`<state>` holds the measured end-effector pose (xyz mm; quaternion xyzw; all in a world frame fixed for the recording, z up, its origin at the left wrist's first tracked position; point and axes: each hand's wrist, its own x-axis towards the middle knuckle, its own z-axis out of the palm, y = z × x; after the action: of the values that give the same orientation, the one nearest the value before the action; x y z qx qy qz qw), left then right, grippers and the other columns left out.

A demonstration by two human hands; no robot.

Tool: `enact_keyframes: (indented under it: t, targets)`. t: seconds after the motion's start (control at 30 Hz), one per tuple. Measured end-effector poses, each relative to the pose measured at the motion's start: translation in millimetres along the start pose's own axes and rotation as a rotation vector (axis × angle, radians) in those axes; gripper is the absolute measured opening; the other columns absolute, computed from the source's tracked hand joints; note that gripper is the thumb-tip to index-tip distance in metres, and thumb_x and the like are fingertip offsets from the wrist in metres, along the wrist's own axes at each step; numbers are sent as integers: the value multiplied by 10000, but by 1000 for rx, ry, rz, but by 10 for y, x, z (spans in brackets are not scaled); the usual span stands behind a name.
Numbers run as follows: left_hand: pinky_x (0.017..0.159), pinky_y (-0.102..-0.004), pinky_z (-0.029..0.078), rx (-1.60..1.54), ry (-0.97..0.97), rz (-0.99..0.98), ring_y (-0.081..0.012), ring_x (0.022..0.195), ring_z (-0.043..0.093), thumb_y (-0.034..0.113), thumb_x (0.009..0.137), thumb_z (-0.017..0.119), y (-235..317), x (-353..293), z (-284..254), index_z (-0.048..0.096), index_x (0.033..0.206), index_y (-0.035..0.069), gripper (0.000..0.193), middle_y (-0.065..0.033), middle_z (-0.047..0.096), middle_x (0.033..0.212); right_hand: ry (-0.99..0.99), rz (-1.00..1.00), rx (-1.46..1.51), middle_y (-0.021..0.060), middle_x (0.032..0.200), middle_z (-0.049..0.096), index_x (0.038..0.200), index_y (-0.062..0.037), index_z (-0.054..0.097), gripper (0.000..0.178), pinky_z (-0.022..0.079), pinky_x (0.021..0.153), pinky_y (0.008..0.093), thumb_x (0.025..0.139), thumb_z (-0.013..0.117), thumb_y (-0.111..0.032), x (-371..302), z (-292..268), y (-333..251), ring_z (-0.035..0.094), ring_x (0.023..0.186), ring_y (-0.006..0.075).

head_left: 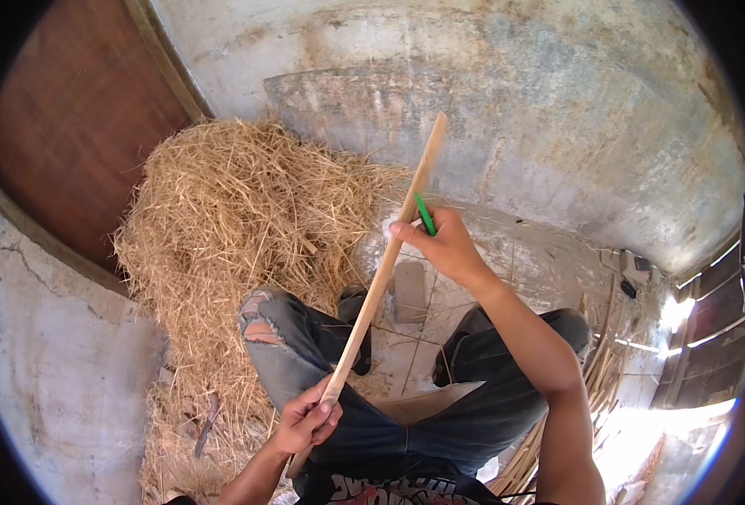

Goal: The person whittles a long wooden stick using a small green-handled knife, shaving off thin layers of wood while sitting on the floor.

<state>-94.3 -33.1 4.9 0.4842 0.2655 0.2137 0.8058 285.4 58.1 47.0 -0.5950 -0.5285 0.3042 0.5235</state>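
A long pale wooden strip (387,259) runs slantwise from my lap up toward the wall. My left hand (305,418) grips its lower end near my left knee. My right hand (441,242) holds a green pen (424,214) against the strip's upper half, fingertips touching the wood. My legs in dark torn jeans (305,353) are spread below the strip.
A big heap of dry straw (238,219) lies at the left against a concrete wall (515,101) and a brown door (78,109). A flat grey stone (409,290) rests on the floor between my feet. Thin bamboo slats (604,353) lie at the right.
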Motion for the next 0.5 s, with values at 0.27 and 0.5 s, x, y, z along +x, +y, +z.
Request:
enact_keyframes:
  t: [0.27,0.5]
  targets:
    - [393,-204,315,45,116,112,-50,466,379,204,1106,479,201,406,159,297,1627,151,554,-49,543,871,-347,-158,-467,142,584,627,969,-55,757,553,524,557,473,1005,560,-571,-605,411,-455,674,571,348]
    - [391,-209,315,43,164,65,-46,467,374,188,1104,480,243,455,140,281,1633,160,567,-40,526,864,-354,-258,-586,171,568,615,837,-88,712,552,499,525,513,996,557,-593,-639,542,-325,642,549,401]
